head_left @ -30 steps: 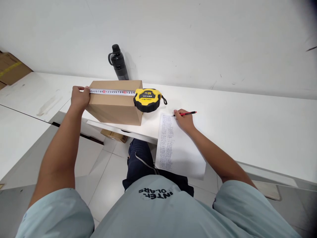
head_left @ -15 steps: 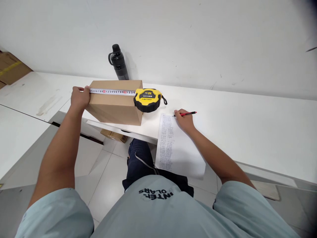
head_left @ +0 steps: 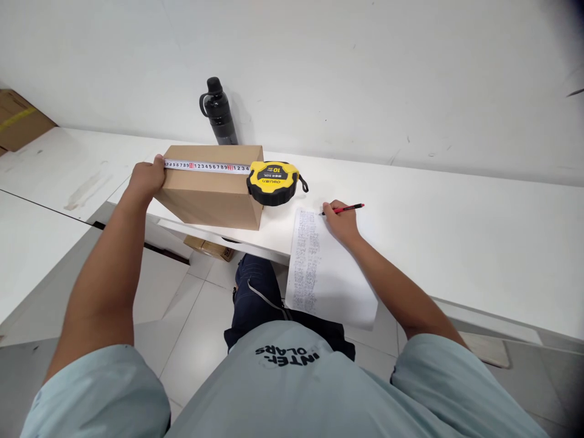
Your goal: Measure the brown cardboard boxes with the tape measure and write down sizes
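Red pen [head_left: 352, 208] sits pinched in right hand [head_left: 341, 222]; left hand [head_left: 148, 177], curled, holds measuring tape [head_left: 207, 166] against cardboard box [head_left: 212, 208]

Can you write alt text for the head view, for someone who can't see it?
A person's left hand holds a tape measure's blade across a cardboard box, the yellow case at the box's right end. The right hand holds a red pen at the top of a handwritten sheet; a dark bottle stands behind the box.
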`<state>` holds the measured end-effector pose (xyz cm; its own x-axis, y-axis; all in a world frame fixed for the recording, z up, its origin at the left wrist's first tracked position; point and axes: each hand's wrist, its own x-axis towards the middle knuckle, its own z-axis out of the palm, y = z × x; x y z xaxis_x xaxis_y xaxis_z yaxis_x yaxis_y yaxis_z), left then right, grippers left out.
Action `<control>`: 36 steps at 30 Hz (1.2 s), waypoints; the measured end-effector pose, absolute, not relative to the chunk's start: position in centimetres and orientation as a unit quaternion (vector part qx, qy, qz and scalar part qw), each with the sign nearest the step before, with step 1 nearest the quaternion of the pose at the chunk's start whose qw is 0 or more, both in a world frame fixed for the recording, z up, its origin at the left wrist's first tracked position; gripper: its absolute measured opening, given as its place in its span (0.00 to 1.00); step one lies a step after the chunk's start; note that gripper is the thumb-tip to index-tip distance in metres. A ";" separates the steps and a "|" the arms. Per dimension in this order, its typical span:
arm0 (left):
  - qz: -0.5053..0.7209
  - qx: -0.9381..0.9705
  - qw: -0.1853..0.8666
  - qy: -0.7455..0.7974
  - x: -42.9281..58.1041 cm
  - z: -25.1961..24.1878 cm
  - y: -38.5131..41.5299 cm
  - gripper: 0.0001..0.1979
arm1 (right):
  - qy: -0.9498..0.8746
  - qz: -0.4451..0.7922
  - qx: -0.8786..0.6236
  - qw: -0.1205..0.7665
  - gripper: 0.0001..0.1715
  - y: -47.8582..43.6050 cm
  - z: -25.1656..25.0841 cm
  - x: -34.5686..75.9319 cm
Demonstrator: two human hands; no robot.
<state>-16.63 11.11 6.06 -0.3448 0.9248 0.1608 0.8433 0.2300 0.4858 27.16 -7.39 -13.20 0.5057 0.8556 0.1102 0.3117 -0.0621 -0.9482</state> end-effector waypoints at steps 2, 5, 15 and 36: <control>0.249 0.562 0.093 0.784 -16.6 6.1 11.0 0.25 | -0.432 0.257 -0.681 0.533 0.26 -7.5 -13.2 27.2; 0.258 0.567 0.087 0.778 -16.5 6.1 10.8 0.25 | -0.435 0.253 -0.682 0.531 0.26 -7.6 -13.2 27.2; 0.279 0.572 0.084 0.767 -15.9 6.4 9.9 0.24 | -0.428 0.222 -0.703 0.522 0.26 -7.7 -12.9 26.9; 0.249 0.563 0.101 0.781 -16.1 6.6 10.1 0.25 | -0.411 0.227 -0.708 0.528 0.25 -7.5 -13.5 27.1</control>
